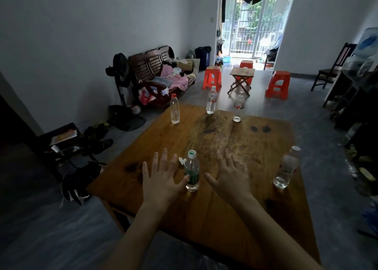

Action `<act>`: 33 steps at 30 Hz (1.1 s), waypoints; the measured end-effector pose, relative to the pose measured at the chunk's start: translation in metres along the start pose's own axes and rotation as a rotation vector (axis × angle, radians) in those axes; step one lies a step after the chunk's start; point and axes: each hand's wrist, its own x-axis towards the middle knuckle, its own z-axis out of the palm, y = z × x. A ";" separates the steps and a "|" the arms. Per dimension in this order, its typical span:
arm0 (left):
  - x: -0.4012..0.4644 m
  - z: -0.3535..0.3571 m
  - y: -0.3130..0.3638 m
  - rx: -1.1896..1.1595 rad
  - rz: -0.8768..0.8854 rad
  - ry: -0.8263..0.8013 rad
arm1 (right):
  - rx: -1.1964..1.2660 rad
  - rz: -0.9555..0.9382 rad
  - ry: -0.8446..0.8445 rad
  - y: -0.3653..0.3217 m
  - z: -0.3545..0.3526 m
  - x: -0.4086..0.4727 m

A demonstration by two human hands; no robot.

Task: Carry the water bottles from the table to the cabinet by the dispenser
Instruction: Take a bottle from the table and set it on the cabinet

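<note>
Several clear water bottles stand upright on the wooden table (pixel 255 147). A green-labelled bottle (pixel 191 170) stands near the front, between my hands. My left hand (pixel 161 175) is spread flat, its thumb touching that bottle's lower part. My right hand (pixel 230 171) is spread open just right of it, not touching. Another bottle (pixel 286 167) stands at the right edge. Along the far edge stand a red-capped bottle (pixel 175 109), a white-capped bottle (pixel 211 100) and a third bottle (pixel 238 106). The water dispenser (pixel 367 45) and a dark cabinet (pixel 353 90) are at the far right.
A dark wooden bench (pixel 159 69) piled with clothes and a standing fan (pixel 120 73) line the left wall. Red plastic stools (pixel 278 85) and a small folding table (pixel 242 73) stand beyond the table. A dark chair (pixel 335 65) is by the cabinet. Shoes and a low stand lie left.
</note>
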 end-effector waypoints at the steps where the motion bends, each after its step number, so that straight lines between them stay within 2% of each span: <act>1: 0.009 0.003 -0.004 -0.001 -0.002 -0.010 | -0.006 0.007 -0.019 -0.001 0.004 0.007; 7: 0.063 0.022 -0.022 0.001 0.038 -0.077 | -0.048 0.066 -0.076 -0.012 0.024 0.044; 17: 0.145 0.054 -0.041 0.037 0.224 -0.173 | -0.095 0.219 -0.126 -0.025 0.058 0.081; 28: 0.178 0.092 -0.039 0.011 0.442 -0.357 | -0.089 0.290 -0.144 -0.014 0.074 0.089; 30: 0.183 0.102 -0.036 -0.079 0.472 -0.405 | -0.090 0.302 -0.154 -0.011 0.078 0.085; 33: 0.181 0.125 -0.030 -0.480 0.440 -0.472 | -0.088 0.324 -0.181 -0.007 0.081 0.079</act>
